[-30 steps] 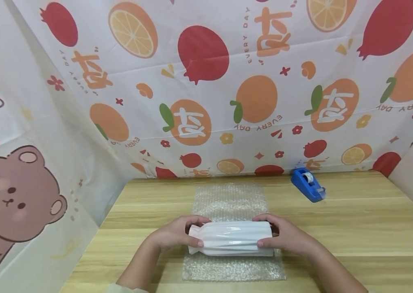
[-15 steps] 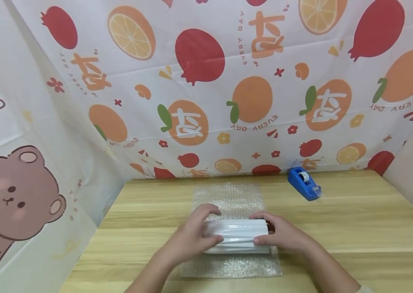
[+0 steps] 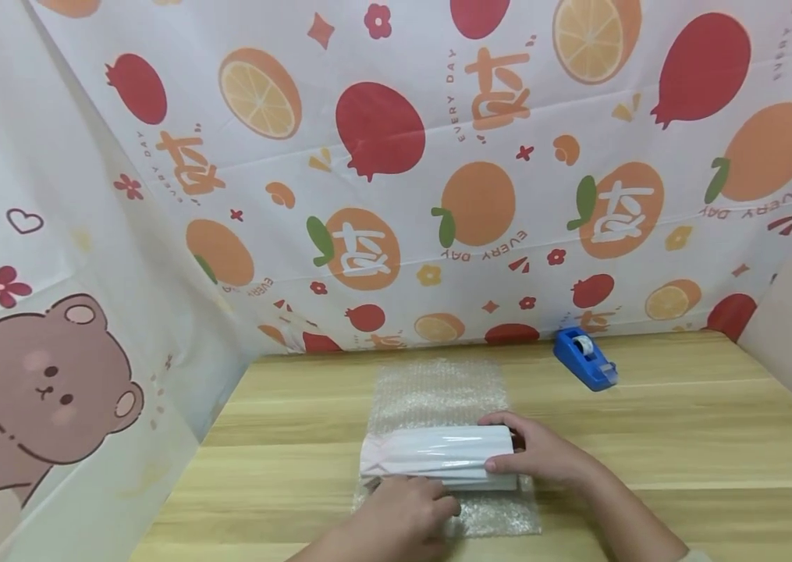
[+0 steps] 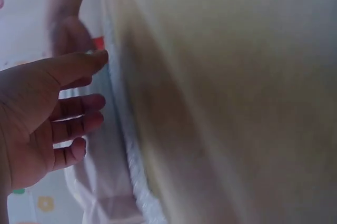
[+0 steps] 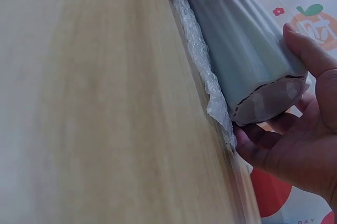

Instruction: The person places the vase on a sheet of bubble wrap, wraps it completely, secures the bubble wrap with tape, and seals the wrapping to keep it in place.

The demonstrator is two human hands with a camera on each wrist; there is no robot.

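A white, ribbed ceramic vase [image 3: 438,453] lies on its side across a sheet of bubble wrap [image 3: 431,394]. At the vase's right end, my right hand [image 3: 543,453] holds the base, thumb on the near side and fingers on the far side. The right wrist view shows that hand [image 5: 310,145] around the vase's flat base [image 5: 271,100]. Just in front of the vase, low over the bubble wrap, is my left hand [image 3: 406,515]. In the left wrist view its fingers [image 4: 79,124] are loosely bent beside the vase, with nothing seen between them and the thumb.
A blue tape dispenser [image 3: 585,359] stands at the back right of the wooden table [image 3: 676,437]. Behind the table hangs a fruit-print cloth [image 3: 381,179], and a cloth with a bear [image 3: 58,382] covers the left side.
My left hand has let go of the vase's left end, passed over its side and come down in front of it. The right hand stays on the base. The head view has tilted slightly.
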